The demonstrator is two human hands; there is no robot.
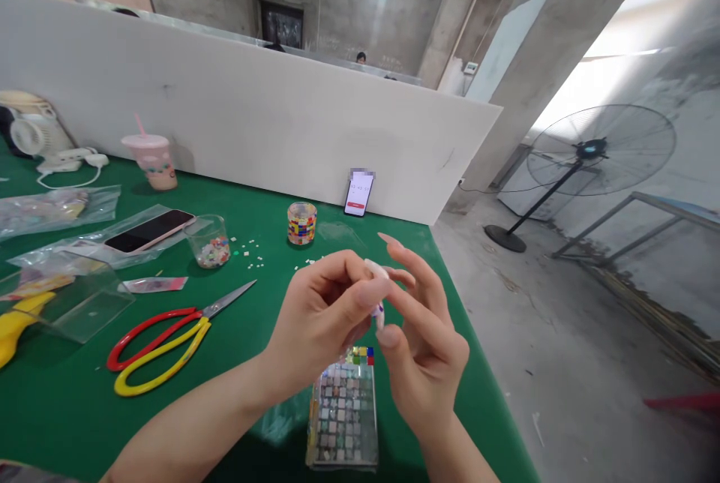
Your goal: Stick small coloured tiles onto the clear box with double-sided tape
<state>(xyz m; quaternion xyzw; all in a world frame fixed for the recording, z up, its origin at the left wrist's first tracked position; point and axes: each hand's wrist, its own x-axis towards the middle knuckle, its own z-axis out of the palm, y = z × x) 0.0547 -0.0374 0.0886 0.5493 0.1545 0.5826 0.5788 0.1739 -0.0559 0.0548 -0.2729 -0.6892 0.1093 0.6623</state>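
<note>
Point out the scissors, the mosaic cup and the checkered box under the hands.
Scissors (203, 317): head view, where the handles meet the blades.
Mosaic cup (302, 228): head view, on its colourful outer wall.
Checkered box (344, 421): head view, on its checkered upper face.

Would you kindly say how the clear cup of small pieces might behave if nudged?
The clear cup looks thin-walled, so it would probably flex when squeezed. The small pieces fill only its lower part, so it is likely light; being open-topped, it might spill if tipped.
</note>
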